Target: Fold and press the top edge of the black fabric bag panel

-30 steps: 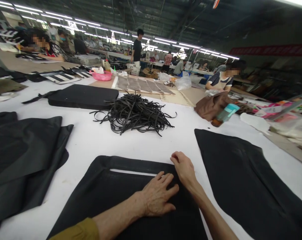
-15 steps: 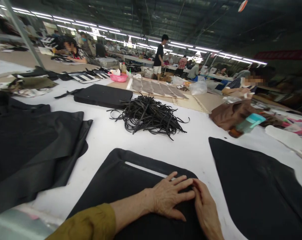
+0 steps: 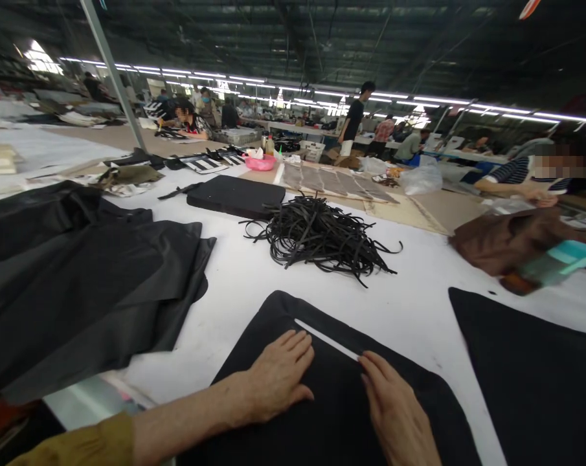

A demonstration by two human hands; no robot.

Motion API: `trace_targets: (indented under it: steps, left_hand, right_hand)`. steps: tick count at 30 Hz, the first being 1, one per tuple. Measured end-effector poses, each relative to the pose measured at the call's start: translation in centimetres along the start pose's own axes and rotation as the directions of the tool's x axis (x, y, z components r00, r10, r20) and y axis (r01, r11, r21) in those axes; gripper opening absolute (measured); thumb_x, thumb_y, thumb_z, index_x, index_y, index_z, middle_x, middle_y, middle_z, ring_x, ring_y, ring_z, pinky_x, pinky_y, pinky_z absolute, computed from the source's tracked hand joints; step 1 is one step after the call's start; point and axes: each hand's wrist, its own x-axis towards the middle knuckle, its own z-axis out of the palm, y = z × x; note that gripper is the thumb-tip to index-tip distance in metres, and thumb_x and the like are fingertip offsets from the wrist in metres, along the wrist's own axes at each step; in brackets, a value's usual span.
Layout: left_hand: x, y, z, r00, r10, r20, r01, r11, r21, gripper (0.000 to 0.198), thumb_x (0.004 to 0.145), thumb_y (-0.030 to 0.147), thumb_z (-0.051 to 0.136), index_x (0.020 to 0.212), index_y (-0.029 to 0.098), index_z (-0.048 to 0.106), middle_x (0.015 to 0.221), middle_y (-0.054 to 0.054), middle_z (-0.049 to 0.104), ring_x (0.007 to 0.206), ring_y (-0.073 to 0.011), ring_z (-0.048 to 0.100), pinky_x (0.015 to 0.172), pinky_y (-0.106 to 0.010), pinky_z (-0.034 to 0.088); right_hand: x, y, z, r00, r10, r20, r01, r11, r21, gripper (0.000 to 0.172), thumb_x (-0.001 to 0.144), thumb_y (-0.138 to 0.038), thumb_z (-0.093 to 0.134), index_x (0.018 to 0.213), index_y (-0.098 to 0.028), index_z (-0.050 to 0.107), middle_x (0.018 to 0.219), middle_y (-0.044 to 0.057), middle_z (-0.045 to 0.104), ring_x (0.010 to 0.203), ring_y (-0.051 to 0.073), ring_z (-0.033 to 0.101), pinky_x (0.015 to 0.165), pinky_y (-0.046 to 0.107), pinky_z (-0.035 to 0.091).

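A black fabric panel (image 3: 331, 414) with a long narrow slot (image 3: 326, 338) cut near its far edge lies on the white table (image 3: 409, 304) in front of me. My left hand (image 3: 273, 375) rests flat on the panel just below the slot's left part, fingers stretched out. My right hand (image 3: 394, 408) lies flat on the panel too, fingertips at the slot's right end. Neither hand holds anything.
A heap of black strips (image 3: 322, 236) lies beyond the panel. Folded black cloth (image 3: 79, 278) covers the left side, another black panel (image 3: 530, 362) lies on the right. Farther off are a black pad (image 3: 234, 195), a brown bag (image 3: 506, 239) and a teal bottle (image 3: 555, 260). Other people work at distant tables.
My hands, close together at the slot's right end, have spread apart; the left slid left along the panel. The view has swung to the left.
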Motion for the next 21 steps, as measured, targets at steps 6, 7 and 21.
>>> trace_targets:
  steps: [6, 7, 21]
  left_hand:
    - [-1.6, -2.2, 1.7, 0.996, -0.089, -0.002, 0.089, 0.996, -0.006, 0.071, 0.083, 0.060, 0.040, 0.134, 0.011, 0.031, 0.143, -0.015, 0.028, 0.133, -0.0256, 0.021, 0.110, -0.040, 0.019]
    - [-1.7, -2.1, 1.7, 0.996, -0.092, -0.001, 0.091, 0.996, -0.014, 0.071, 0.083, 0.060, 0.040, 0.134, 0.011, 0.031, 0.143, -0.015, 0.028, 0.133, -0.0257, 0.021, 0.110, -0.041, 0.019]
    - [-2.7, -0.8, 2.4, 0.990, -0.142, 0.005, 0.142, 0.986, -0.084, 0.071, 0.084, 0.059, 0.039, 0.136, 0.012, 0.029, 0.144, -0.014, 0.026, 0.134, -0.0273, 0.016, 0.111, -0.044, 0.015]
  right_hand:
    - [7.1, -6.3, 1.2, 0.961, 0.065, 0.271, -0.149, 0.942, 0.302, 0.014, 0.079, -0.026, 0.044, 0.079, -0.024, 0.057, 0.079, 0.000, 0.061, 0.076, 0.018, 0.056, 0.070, 0.029, 0.040]
    - [8.1, -6.8, 1.8, 0.953, 0.076, 0.293, -0.171, 0.934, 0.313, 0.011, 0.077, -0.025, 0.045, 0.075, -0.023, 0.056, 0.074, -0.001, 0.059, 0.073, 0.017, 0.055, 0.067, 0.028, 0.039]
    - [11.6, -7.5, 6.2, 0.880, 0.085, 0.467, -0.241, 0.927, 0.286, 0.004, 0.070, -0.022, 0.053, 0.068, -0.021, 0.057, 0.066, -0.003, 0.056, 0.065, 0.014, 0.050, 0.056, 0.023, 0.032]
